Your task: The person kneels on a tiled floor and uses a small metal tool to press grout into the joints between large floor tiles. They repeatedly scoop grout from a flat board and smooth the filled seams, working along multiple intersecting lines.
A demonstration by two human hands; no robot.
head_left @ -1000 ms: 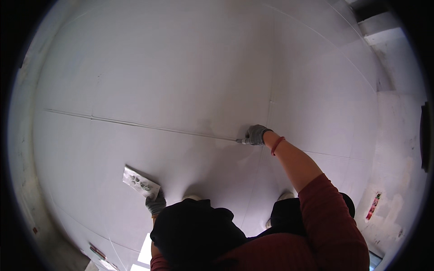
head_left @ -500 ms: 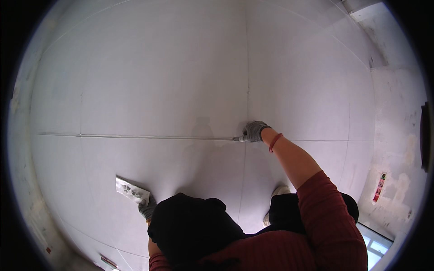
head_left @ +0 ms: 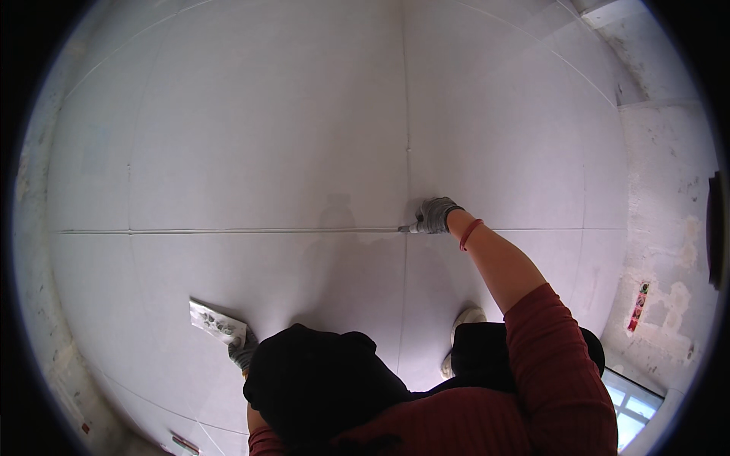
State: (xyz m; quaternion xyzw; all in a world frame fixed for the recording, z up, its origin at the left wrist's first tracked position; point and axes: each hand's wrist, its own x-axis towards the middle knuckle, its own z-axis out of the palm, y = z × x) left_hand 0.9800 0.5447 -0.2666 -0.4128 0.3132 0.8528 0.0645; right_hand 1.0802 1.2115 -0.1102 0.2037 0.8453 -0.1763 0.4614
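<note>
My gloved right hand [head_left: 434, 214] pinches a small narrow-bladed scraper [head_left: 404, 229]. Its tip touches the long joint [head_left: 266, 231] between large pale grey tiles, just left of where another joint [head_left: 408, 150] crosses. A dark grey knitted glove covers the fingers. Lower left, my left hand [head_left: 242, 352] is closed on the near end of a flat rectangular plate [head_left: 217, 322], tilted above the surface. Several grey dabs of paste lie on that plate. My dark headwear [head_left: 319, 372] hides most of the left forearm.
A shoe [head_left: 469, 315] rests on the tiled floor near my knee. Patchy bare walls stand at the left [head_left: 38, 251] and right [head_left: 661, 228]. A red strip [head_left: 639, 307] is on the right wall, and a window [head_left: 633, 410] shows below it. A small dark object [head_left: 185, 444] lies lower left.
The right hand has slid the scraper a little to the right along the joint, closer to the crossing. The left hand and plate have stayed nearly still, while the view has shifted slightly.
</note>
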